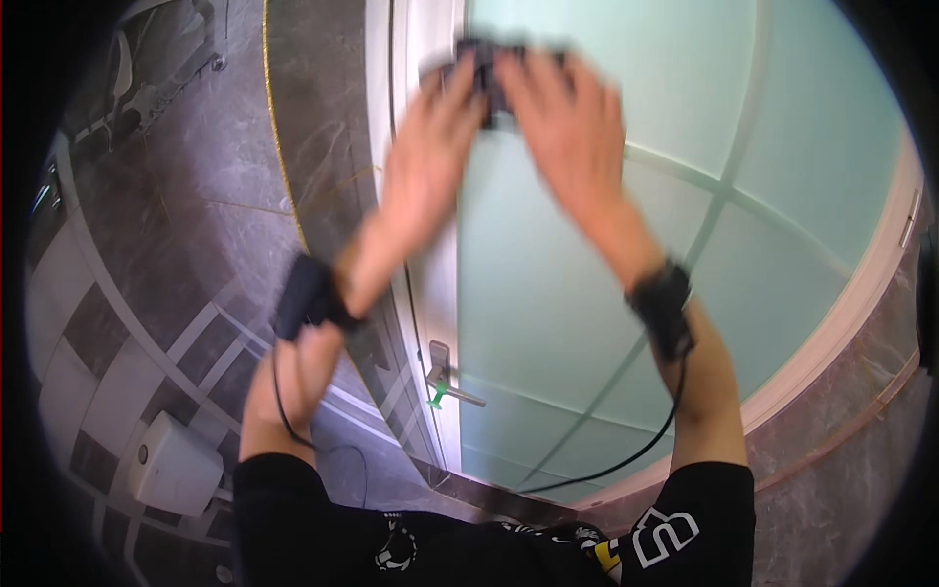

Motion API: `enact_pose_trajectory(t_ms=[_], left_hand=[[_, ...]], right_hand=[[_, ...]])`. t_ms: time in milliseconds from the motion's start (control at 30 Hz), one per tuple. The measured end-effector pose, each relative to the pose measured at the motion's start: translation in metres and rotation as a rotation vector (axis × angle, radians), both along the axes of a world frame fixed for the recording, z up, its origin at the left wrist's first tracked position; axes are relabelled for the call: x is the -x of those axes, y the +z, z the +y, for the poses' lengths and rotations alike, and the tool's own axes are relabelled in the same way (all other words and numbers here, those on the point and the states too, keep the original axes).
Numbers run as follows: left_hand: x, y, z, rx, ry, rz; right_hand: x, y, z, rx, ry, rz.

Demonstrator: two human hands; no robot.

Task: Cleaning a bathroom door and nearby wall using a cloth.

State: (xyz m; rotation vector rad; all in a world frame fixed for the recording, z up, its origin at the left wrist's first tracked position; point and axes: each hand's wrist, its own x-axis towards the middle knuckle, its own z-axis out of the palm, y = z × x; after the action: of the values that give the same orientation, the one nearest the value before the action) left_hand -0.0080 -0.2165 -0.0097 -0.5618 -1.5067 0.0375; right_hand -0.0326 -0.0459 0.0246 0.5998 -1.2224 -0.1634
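Observation:
Both my arms are raised in front of a door with pale green frosted glass. At the top of the view, a dark blocky object (pixel 494 88) is blurred, and I cannot make out its kind. My left hand (pixel 430 147) grips its left side, fingers bent over it. On the right side my right hand (pixel 575 122) holds it the same way, with the fingertips partly smeared by motion. Each wrist carries a black strapped-on unit, the left one (pixel 311 298) and the right one (pixel 663 308), both trailing black cables.
The white-framed glass door (pixel 636 313) fills the middle and right. Its metal lever handle (pixel 460 391) has a green piece (pixel 437 393) on it. Grey marble-look wall tiles (pixel 215 157) stand at left, above a patterned floor and a white toilet-like fixture (pixel 181 465).

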Motion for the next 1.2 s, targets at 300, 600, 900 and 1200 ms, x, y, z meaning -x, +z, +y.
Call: enact_pose_trajectory(t_ms=[300, 600, 900, 1200], left_hand=[[-0.06, -0.234, -0.004, -0.097, -0.124, -0.595], [-0.035, 0.041, 0.006, -0.435, -0.17, 0.022], [-0.018, -0.189, -0.021, -0.466, -0.011, -0.353], [-0.073, -0.361, -0.022, -0.744, -0.225, -0.793]], right_hand=[[-0.035, -0.207, 0.022, -0.524, 0.11, -0.551], [-0.014, 0.077, -0.056, -0.227, 0.295, -0.043], [0.0, -0.134, -0.072, -0.322, 0.241, -0.389], [-0.032, -0.301, -0.059, -0.468, 0.367, -0.772]])
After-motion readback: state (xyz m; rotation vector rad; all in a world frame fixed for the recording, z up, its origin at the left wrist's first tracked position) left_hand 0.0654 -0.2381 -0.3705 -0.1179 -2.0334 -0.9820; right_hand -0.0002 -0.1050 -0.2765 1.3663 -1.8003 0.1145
